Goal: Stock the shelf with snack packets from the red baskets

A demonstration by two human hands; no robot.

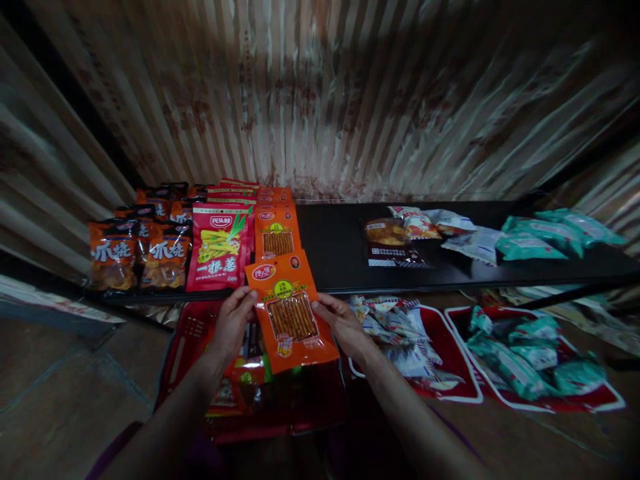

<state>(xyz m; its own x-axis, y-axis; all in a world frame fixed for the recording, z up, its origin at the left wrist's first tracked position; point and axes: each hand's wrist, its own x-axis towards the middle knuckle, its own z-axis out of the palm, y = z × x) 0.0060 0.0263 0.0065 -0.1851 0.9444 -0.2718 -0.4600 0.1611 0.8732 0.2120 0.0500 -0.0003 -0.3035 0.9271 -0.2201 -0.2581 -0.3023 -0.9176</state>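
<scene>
Both my hands hold one orange snack packet point(290, 313) with a clear window showing brown sticks. My left hand point(231, 327) grips its left edge, my right hand point(341, 325) grips its right edge. The packet hovers above a red basket point(183, 340) with more packets in it, just in front of the black shelf point(335, 250). On the shelf directly behind stands a row of the same orange packets point(277, 233), beside red packets point(219, 247) and dark orange packets point(135, 257) at the left.
Mixed snack packets point(400, 233) and teal packets point(545, 237) lie on the shelf's right half. Two more red baskets on the floor hold white packets point(400, 333) and teal packets point(520, 353). A striped curtain point(350, 100) hangs behind the shelf.
</scene>
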